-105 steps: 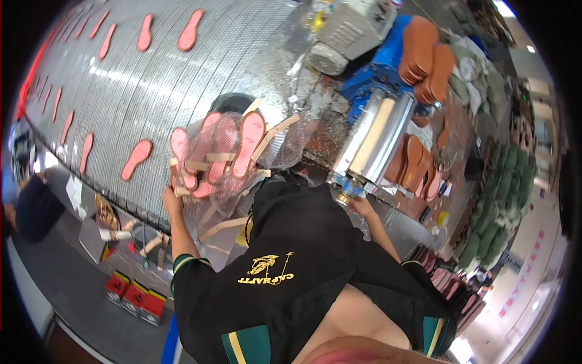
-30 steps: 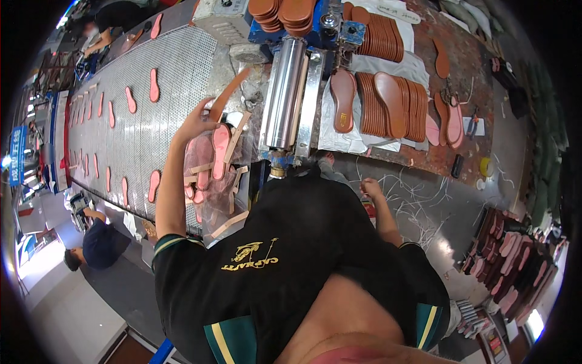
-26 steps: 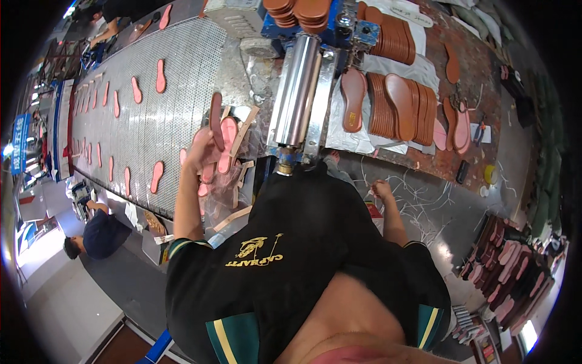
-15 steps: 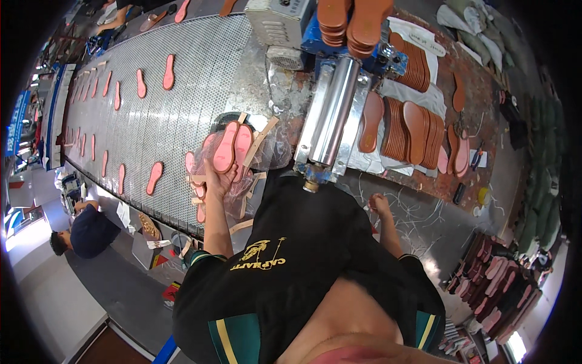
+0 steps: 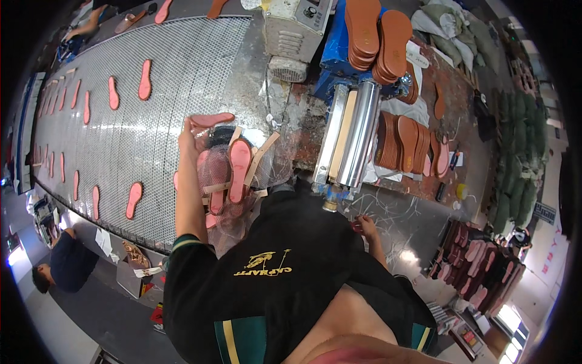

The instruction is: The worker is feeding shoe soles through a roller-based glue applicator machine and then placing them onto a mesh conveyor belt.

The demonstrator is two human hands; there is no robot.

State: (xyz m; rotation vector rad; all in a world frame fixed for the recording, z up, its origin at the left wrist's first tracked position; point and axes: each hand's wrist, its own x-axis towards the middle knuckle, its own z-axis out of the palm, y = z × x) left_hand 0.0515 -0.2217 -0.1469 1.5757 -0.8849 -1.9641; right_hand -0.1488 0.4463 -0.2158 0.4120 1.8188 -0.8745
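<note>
Across the upper left, a mesh conveyor belt (image 5: 151, 91) is carrying pink insoles. At its three-o'clock edge, a steel roller machine (image 5: 354, 136) is standing beside stacked brown soles (image 5: 376, 30). At centre, the left hand (image 5: 193, 141) is gripping a pink insole (image 5: 211, 119) above a netted rack (image 5: 233, 176). The right hand (image 5: 365, 227) is resting on the grey surface (image 5: 400, 224), fingers curled; its grasp cannot be told.

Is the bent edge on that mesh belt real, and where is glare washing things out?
Head view: fisheye bends the mesh conveyor belt toward the rim; glare streaks the steel roller and the wet worktop; the pink sole in the left hand stays sharp.
</note>
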